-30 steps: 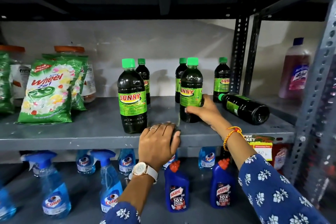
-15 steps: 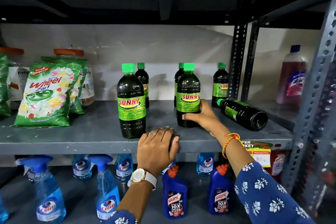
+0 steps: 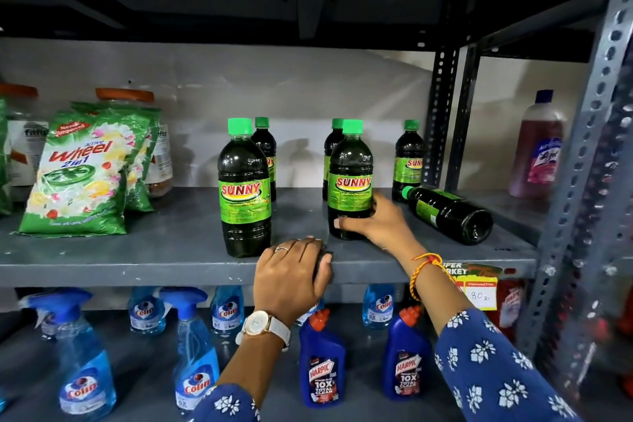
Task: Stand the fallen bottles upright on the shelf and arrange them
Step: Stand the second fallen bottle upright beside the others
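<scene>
On grey metal shelf (image 3: pixel 137 250): right hand (image 3: pixel 376 221) fingers grip upright Sunny bottle (image 3: pixel 350 181); left hand (image 3: pixel 291 274) apparently cups edge.

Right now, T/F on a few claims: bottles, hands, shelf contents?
1. One Sunny bottle lies on its side at the shelf's right end. True: the fallen bottle has its green cap pointing left and its base toward the camera.
2. The right hand grips the fallen bottle. False: the right hand wraps the lower part of an upright front bottle.
3. The left hand rests on the shelf's front edge. True: the left hand sits on the shelf edge, touching no bottle.
4. All Sunny caps are orange. False: they are green.
5. Blue spray bottles stand on the shelf above. False: the spray bottles stand on the shelf below.
</scene>
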Demonstrator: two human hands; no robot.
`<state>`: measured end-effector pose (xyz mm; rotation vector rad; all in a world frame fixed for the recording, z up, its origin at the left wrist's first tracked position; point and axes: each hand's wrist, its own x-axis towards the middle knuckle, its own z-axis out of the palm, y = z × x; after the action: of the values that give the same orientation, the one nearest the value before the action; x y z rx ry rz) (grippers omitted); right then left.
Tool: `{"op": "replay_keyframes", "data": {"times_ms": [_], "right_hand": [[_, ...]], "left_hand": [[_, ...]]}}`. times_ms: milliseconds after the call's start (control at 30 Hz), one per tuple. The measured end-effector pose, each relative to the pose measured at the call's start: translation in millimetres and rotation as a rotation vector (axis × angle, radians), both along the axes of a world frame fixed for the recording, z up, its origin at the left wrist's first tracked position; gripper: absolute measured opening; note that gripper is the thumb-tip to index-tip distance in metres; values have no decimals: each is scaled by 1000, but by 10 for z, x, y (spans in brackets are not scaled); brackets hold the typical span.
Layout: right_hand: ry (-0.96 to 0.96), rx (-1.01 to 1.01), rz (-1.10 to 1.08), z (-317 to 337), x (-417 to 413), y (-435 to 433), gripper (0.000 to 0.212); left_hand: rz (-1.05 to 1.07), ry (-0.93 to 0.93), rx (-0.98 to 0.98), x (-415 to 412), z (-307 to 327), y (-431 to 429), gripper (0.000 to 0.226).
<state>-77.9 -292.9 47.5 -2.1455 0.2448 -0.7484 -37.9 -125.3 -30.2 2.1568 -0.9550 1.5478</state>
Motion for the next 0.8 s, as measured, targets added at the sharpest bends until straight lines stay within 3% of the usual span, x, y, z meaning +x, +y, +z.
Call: {"op": "replay_keyframes", "data": {"times_ms": [200,800], "right_hand": [[-15,-20,46,2,-287,104,49],[-16,-18,55,-38,-568,174,53]], "left_hand": [[8,42,4,-51,13,7,34],[-38,126,-58,-116,39,-3,37]]}}
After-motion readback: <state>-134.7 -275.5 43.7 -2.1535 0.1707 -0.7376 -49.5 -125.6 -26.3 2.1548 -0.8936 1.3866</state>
